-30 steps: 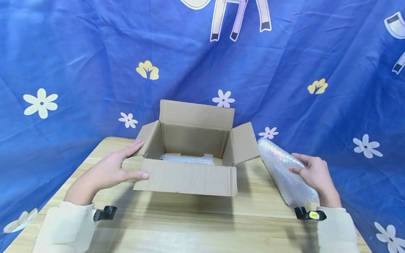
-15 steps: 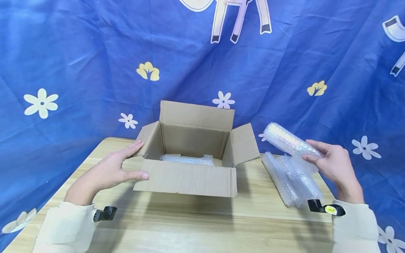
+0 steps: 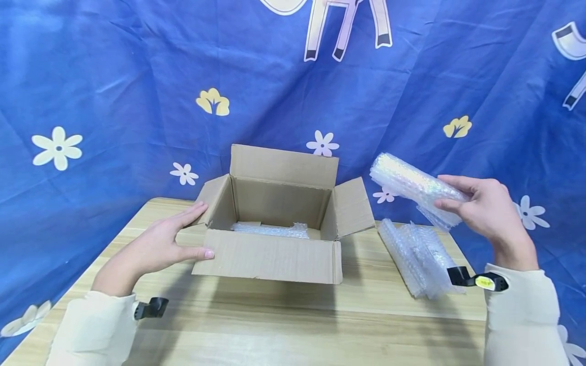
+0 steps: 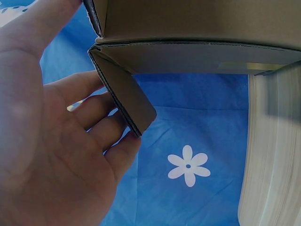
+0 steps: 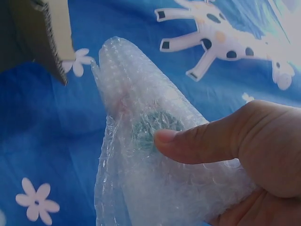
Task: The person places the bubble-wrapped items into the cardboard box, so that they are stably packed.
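An open cardboard box (image 3: 274, 258) stands on the table with its flaps spread. My left hand (image 3: 148, 249) rests against its left side, fairly straight fingers along the outside of the left flap (image 4: 123, 89) and thumb on the edge of the front flap. Inside lies a piece of bubble wrap (image 3: 272, 230). My right hand (image 3: 487, 211) pinches a rolled bubble wrap bundle (image 3: 409, 180) above the table, right of the box. Through its layers, by the thumb, shows a greenish patch (image 5: 157, 128) in the right wrist view; what it is I cannot tell.
More bubble wrap (image 3: 418, 259) lies on the right side of the wooden table (image 3: 274, 325), below the raised bundle. Close behind the table hangs a blue cloth (image 3: 151, 101) printed with flowers and animals. The box's right flap (image 3: 353, 207) sticks out toward the bundle.
My right hand has lifted the bubble wrap bundle off the other bubble wrap on the table, up and away. The left hand and the box have stayed in place.
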`<act>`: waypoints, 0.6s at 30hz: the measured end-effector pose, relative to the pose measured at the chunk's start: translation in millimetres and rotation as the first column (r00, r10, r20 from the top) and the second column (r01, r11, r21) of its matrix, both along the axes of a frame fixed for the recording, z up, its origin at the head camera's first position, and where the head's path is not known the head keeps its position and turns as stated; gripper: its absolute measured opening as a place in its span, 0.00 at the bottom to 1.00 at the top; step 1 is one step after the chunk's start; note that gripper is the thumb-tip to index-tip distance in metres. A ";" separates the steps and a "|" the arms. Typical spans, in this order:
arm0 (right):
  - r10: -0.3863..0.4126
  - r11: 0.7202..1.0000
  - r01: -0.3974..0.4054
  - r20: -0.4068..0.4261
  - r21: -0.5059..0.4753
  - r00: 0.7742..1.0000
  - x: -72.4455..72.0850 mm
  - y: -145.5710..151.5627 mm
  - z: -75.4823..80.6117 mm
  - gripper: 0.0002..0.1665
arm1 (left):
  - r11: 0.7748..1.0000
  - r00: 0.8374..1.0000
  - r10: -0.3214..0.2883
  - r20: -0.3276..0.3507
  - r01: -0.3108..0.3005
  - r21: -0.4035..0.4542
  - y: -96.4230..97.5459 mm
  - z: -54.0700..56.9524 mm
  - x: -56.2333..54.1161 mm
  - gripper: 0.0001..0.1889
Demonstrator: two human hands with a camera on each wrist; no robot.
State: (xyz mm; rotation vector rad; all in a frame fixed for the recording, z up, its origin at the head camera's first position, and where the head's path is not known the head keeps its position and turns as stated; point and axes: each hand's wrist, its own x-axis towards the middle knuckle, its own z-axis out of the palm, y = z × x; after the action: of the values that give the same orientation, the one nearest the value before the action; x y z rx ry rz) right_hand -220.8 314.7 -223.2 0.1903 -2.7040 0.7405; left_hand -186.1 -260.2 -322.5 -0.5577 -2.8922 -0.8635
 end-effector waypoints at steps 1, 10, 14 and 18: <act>0.004 1.000 -0.004 0.007 -0.002 1.000 -0.4 -3.1 3.1 0.31 | 1.000 1.000 0.000 0.000 0.000 0.000 -0.2 -0.1 0.1 0.57; 0.088 0.996 -0.088 0.001 -0.007 0.996 -8.8 -37.8 25.4 0.29 | 1.000 1.000 -0.004 -0.003 0.004 0.006 -1.9 -1.5 -0.3 0.57; 0.133 0.991 -0.133 0.023 -0.016 0.991 -15.1 -50.6 30.3 0.29 | 1.000 1.000 -0.004 -0.003 0.004 0.005 -1.5 -1.4 -0.1 0.57; 0.174 0.985 -0.174 0.034 -0.004 0.984 -21.8 -62.0 32.8 0.29 | 1.000 1.000 -0.001 0.000 0.001 0.003 -0.6 -0.6 0.7 0.57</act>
State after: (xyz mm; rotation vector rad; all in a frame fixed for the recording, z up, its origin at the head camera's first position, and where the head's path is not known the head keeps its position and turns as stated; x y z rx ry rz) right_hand -242.5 252.7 -190.4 0.4219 -2.7450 0.8009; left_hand -185.4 -260.9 -323.0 -0.5592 -2.8903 -0.8676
